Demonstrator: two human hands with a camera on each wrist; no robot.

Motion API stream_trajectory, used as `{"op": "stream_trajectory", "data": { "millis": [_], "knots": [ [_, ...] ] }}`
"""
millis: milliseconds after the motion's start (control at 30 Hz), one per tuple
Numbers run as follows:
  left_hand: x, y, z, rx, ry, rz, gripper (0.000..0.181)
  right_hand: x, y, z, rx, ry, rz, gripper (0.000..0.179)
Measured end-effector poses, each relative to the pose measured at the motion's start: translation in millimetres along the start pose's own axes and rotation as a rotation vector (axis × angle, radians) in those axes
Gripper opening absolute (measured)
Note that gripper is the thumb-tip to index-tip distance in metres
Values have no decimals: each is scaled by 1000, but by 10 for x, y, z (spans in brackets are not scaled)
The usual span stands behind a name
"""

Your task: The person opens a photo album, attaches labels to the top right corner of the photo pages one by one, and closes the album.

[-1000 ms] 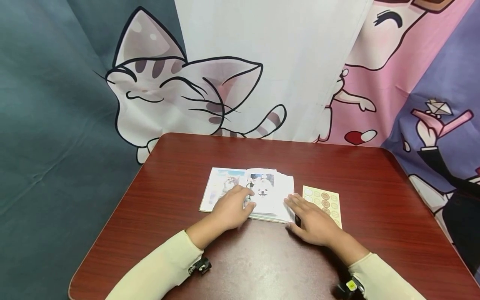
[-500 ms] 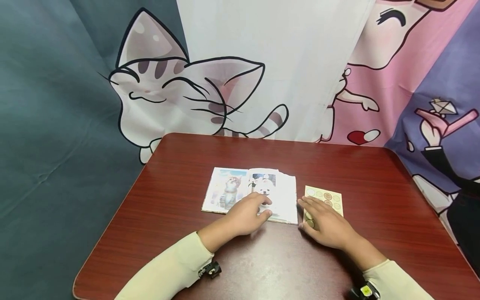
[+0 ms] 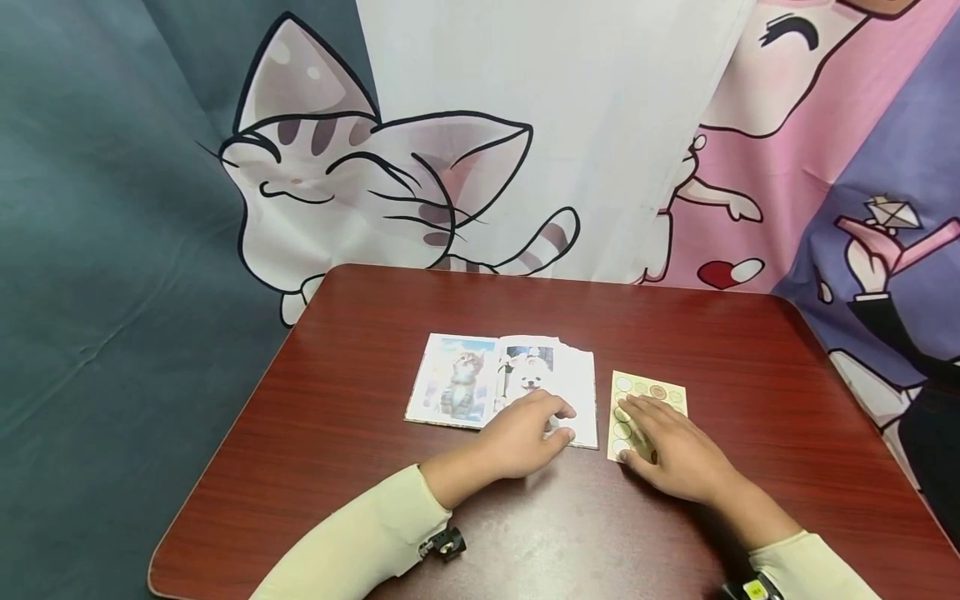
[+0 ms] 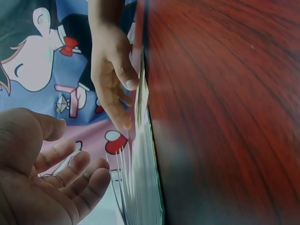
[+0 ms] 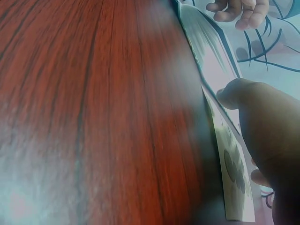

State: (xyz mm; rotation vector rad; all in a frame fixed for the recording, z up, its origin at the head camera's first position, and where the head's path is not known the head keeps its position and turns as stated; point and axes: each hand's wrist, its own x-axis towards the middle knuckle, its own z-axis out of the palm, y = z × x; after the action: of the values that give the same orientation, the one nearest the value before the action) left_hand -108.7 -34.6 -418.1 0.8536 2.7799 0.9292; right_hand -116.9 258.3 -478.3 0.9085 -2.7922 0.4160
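An open book (image 3: 582,383) lies on the table, a kitten picture (image 3: 459,375) on its left page and a white dog picture (image 3: 528,362) on its right. My left hand (image 3: 521,437) hovers over the lower part of the right page, fingers loosely bent and holding nothing. In the left wrist view its fingers stand apart from the fanned pages (image 4: 136,183). Beside the book is a pale yellow sheet of round stickers (image 3: 619,430). My right hand (image 3: 678,450) is over this sheet with fingers relaxed, hiding much of it. The right wrist view shows the thumb (image 5: 232,93) above the sheet.
The reddish-brown wooden table (image 3: 360,333) extends around the book and sheet. Behind it hangs a cloth backdrop (image 3: 615,100) with cartoon figures. Each wrist wears a small black camera, such as the left one (image 3: 447,544).
My left hand has moved right across the book, uncovering the kitten picture. My right hand has shifted right from the book's edge onto the sticker sheet. The book stays open.
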Motion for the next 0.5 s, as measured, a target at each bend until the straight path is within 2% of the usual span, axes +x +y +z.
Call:
{"op": "stream_trajectory", "data": {
  "millis": [500],
  "knots": [
    [95, 148, 162, -41, -54, 53, 27, -134, 132, -78, 0, 17, 4, 77]
  ]
}}
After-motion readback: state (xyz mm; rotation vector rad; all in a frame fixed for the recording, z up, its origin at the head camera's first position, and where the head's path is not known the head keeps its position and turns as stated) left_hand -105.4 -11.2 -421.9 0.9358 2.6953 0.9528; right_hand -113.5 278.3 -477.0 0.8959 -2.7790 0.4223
